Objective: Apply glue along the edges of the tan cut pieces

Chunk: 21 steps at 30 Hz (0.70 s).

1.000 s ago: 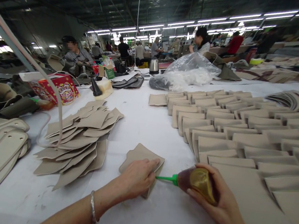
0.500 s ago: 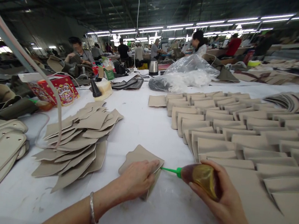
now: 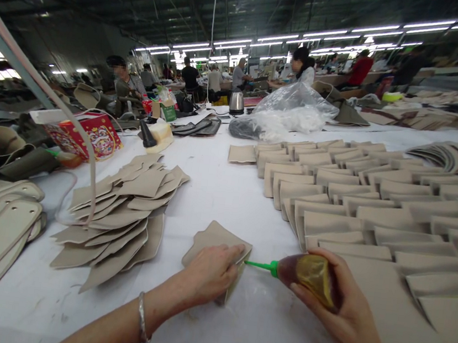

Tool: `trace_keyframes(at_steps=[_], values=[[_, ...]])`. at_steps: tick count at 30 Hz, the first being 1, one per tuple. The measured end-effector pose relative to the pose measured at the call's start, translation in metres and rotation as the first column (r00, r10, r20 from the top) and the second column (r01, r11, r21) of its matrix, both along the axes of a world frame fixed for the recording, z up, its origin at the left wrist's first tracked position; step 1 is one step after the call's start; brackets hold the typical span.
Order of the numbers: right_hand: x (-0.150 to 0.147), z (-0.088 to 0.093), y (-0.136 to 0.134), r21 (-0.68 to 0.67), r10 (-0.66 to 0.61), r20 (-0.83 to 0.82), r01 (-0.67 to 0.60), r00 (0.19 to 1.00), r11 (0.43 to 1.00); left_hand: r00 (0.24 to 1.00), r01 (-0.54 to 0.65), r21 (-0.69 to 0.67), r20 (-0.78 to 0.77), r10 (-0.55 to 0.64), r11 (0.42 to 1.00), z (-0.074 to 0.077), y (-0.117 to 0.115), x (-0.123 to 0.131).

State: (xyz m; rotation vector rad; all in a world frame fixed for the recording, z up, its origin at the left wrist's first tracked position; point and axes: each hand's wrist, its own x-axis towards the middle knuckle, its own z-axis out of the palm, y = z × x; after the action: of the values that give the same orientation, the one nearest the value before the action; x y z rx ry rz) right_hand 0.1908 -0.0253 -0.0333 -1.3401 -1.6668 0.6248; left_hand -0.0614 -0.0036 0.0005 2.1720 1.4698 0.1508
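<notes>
Table (image 3: 205, 196) lying beneath fingers. Folded pieces (image 3: 382, 215) lining up in rows beyond right fingers. Loose pile (image 3: 122, 225) sitting left of left fingers. Tan piece (image 3: 213, 236) lying under left hand (image 3: 210, 272), index pressing, others curling, thumb hiding, pinch unclear. Right hand (image 3: 348, 306) wrapping fingers round bottle (image 3: 303, 275). Nozzle (image 3: 261, 265) pointing toward left fingertips.

Under your left hand (image 3: 210, 272), the taupe, flat, leather-like piece (image 3: 211, 235) lies on the white table (image 3: 214, 183). Left of that piece is a loose heap of taupe panels (image 3: 126, 220); right of it, the amber squeeze bottle (image 3: 304, 272) in your right hand (image 3: 344, 305), then overlapping rows of taupe panels (image 3: 329, 224); well behind it, the silver metal kettle (image 3: 236, 103).
</notes>
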Motion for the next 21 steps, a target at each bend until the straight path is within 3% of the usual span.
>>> trace_keyframes(at_steps=[5, 9, 14, 18, 21], values=[[0.001, -0.002, -0.007, -0.048, 0.088, -0.003, -0.088, 0.996, 0.995, 1.0, -0.001, 0.009, -0.002, 0.001, 1.0, -0.002, 0.001, -0.001], [0.001, -0.003, -0.009, -0.056, 0.015, -0.032, -0.017, 0.999, 0.998, 1.0, -0.009, 0.018, 0.002, 0.009, 1.0, -0.002, 0.0, -0.001], [-0.007, -0.006, -0.018, -0.133, 0.085, -0.12, -0.101, 0.989, 0.986, 1.0, -0.012, 0.005, -0.002, 0.012, 1.0, -0.001, -0.002, 0.0], [-0.015, 0.001, -0.025, -0.176, -0.009, -0.194, -0.026, 0.981, 0.984, 1.0, -0.011, 0.014, 0.01, 0.011, 1.0, -0.002, -0.002, 0.0], [-0.019, 0.004, -0.027, -0.178, -0.005, -0.22, -0.036, 0.975, 0.983, 1.0, -0.008, 0.012, 0.004, 0.008, 1.0, -0.003, -0.001, 0.0]])
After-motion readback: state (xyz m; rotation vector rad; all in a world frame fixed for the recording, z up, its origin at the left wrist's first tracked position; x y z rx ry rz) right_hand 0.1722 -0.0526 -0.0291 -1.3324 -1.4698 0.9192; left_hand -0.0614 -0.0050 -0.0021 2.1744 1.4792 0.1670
